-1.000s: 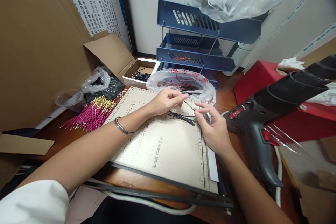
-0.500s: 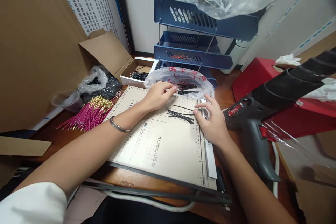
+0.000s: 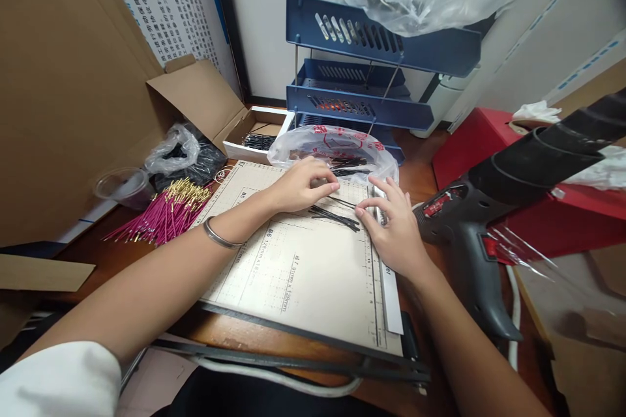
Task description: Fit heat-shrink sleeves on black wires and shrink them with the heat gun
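A thin black strand, wire or tubing (image 3: 343, 202), lies across the upper part of a cream board printed with rulers and paper sizes (image 3: 323, 287). My right hand (image 3: 394, 225) pinches the strand's right end between thumb and index finger, its other fingers spread over the board's right edge. Over the strand's left end is my left hand (image 3: 306, 184), with thumb and forefinger brought close together; whether they grip it I cannot tell. Just below lies a small bunch of similar black strands (image 3: 335, 217). Behind the hands, a clear bag with red print (image 3: 298, 140) contains more dark strands.
Magenta wires with gold ends (image 3: 169, 212) are heaped at left beside a clear plastic cup (image 3: 122, 186). An open carton (image 3: 261, 124) and a blue tiered rack (image 3: 352, 101) stand behind. A dark heat gun (image 3: 482, 260) takes up the right side, before a red box (image 3: 489, 130).
My left hand has come down and right, away from the bag, toward the single strand. My right hand has shifted slightly left, its thumb and index finger closing on the strand's end.
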### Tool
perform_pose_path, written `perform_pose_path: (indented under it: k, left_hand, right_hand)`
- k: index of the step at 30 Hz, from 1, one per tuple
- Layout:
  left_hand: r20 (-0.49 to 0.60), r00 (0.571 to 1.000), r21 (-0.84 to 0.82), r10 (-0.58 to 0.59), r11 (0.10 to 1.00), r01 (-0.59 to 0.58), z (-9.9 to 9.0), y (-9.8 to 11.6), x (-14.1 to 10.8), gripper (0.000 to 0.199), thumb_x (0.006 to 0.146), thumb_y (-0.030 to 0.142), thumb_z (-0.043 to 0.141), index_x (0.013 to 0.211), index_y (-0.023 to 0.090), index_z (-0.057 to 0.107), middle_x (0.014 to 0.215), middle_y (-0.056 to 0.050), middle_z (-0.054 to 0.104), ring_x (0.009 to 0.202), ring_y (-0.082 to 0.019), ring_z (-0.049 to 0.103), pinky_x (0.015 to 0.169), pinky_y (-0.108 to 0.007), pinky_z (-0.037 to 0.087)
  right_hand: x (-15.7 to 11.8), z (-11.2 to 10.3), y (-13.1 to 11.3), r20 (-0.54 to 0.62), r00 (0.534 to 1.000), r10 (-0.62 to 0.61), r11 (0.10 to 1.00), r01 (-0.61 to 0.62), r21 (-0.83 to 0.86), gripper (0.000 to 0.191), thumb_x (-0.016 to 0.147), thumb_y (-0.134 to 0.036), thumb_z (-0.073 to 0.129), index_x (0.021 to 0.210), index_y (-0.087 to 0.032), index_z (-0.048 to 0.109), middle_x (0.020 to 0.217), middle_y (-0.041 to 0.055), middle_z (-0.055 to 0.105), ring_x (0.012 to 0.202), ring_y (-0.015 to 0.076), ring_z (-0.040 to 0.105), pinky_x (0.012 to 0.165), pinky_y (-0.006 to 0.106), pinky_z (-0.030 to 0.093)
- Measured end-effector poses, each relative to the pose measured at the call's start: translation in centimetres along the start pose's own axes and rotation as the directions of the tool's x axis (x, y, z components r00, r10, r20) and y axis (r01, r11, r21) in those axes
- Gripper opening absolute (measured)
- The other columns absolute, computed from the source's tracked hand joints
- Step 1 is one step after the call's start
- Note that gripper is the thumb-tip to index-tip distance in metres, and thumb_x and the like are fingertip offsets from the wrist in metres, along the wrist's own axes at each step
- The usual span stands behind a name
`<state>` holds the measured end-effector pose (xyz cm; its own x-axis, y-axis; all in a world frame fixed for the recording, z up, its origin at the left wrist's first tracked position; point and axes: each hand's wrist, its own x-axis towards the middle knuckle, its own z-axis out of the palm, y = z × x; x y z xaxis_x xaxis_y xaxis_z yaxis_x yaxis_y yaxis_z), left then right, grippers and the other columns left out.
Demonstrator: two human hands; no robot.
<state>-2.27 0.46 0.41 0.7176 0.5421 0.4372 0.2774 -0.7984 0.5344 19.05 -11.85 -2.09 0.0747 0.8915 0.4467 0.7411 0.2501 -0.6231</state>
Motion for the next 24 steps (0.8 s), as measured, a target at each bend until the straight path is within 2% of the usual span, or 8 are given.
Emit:
perform_pose_path:
  k: [3, 7, 10, 13, 18, 21, 24]
  left_hand:
    - [0.018, 0.994, -0.06, 0.103, 0.993, -0.102, -0.1, 0.3, 0.0, 0.024, 0.096, 0.04, 0.067, 0.093, 0.019, 0.079, 0.094, -0.007, 0.077, 0.094, -0.022, 0.062, 0.093, -0.037, 0.043]
    - [-0.004, 0.989, -0.135, 0.146, 0.98, -0.145, 0.1, 0.6, 0.0, 0.022, 0.096, 0.034, 0.069, 0.087, 0.017, 0.08, 0.079, -0.006, 0.075, 0.079, -0.018, 0.061, 0.08, -0.033, 0.045]
    - [-0.068, 0.989, -0.147, 0.132, 0.979, -0.141, 0.3, 0.6, 0.0, 0.021, 0.095, 0.033, 0.07, 0.085, 0.017, 0.08, 0.076, -0.006, 0.074, 0.076, -0.018, 0.06, 0.076, -0.032, 0.045]
    - [-0.064, 0.989, -0.136, 0.136, 0.98, -0.144, 0.3, 0.6, 0.0, 0.02, 0.095, 0.033, 0.071, 0.085, 0.018, 0.08, 0.076, -0.006, 0.074, 0.075, -0.017, 0.061, 0.076, -0.031, 0.046]
    - [-0.004, 0.989, -0.155, 0.148, 0.977, -0.147, 0.2, 1.0, 0.1, 0.019, 0.095, 0.032, 0.071, 0.086, 0.018, 0.08, 0.08, -0.006, 0.077, 0.076, -0.016, 0.065, 0.078, -0.03, 0.048]
    - [0.035, 0.991, -0.165, 0.131, 0.979, -0.123, 0.2, 1.4, 0.1, 0.018, 0.093, 0.033, 0.072, 0.085, 0.018, 0.079, 0.082, -0.006, 0.078, 0.078, -0.017, 0.067, 0.079, -0.03, 0.049]
    - [0.029, 0.995, -0.162, 0.1, 0.982, -0.094, 0.4, 1.8, 0.2, 0.019, 0.093, 0.033, 0.072, 0.083, 0.019, 0.079, 0.082, -0.006, 0.078, 0.08, -0.017, 0.067, 0.079, -0.03, 0.049]
  right_hand:
    - [0.0, 0.0, -0.1, -0.091, 0.994, -0.057, 0.998, 0.059, 0.02, 0.013, 0.094, -0.033, 0.062, 0.09, -0.025, 0.071, 0.138, 0.0097, 0.07, 0.145, 0.038, 0.051, 0.119, 0.073, 0.027]
    - [0.0, -0.1, -0.4, -0.128, 0.988, -0.091, 0.994, 0.099, 0.051, 0.012, 0.097, -0.03, 0.059, 0.092, -0.025, 0.069, 0.108, 0.0067, 0.079, 0.109, 0.0281, 0.071, 0.116, 0.064, 0.036]
    - [0.0, -0.3, -0.6, -0.127, 0.989, -0.081, 0.994, 0.09, 0.067, 0.013, 0.095, -0.032, 0.062, 0.099, -0.024, 0.072, 0.095, 0.0059, 0.077, 0.094, 0.026, 0.07, 0.102, 0.053, 0.049]
    - [-0.1, -0.4, -0.9, -0.108, 0.991, -0.075, 0.995, 0.082, 0.061, 0.017, 0.092, -0.032, 0.067, 0.104, -0.023, 0.075, 0.093, 0.0064, 0.077, 0.091, 0.0261, 0.07, 0.089, 0.046, 0.052]
    - [-0.2, -0.3, -1.2, -0.107, 0.99, -0.093, 0.994, 0.099, 0.052, 0.013, 0.092, -0.029, 0.067, 0.084, -0.023, 0.074, 0.084, 0.0048, 0.077, 0.083, 0.0235, 0.068, 0.084, 0.043, 0.049]
    - [-0.3, -0.3, -1.3, -0.107, 0.99, -0.094, 0.994, 0.099, 0.045, 0.013, 0.092, -0.03, 0.067, 0.083, -0.023, 0.073, 0.083, 0.0042, 0.076, 0.082, 0.0233, 0.067, 0.084, 0.043, 0.048]
    - [-0.3, -0.4, -1.4, -0.086, 0.991, -0.1, 0.994, 0.104, 0.042, 0.014, 0.093, -0.03, 0.065, 0.082, -0.024, 0.072, 0.081, 0.0033, 0.075, 0.08, 0.0225, 0.066, 0.083, 0.043, 0.048]
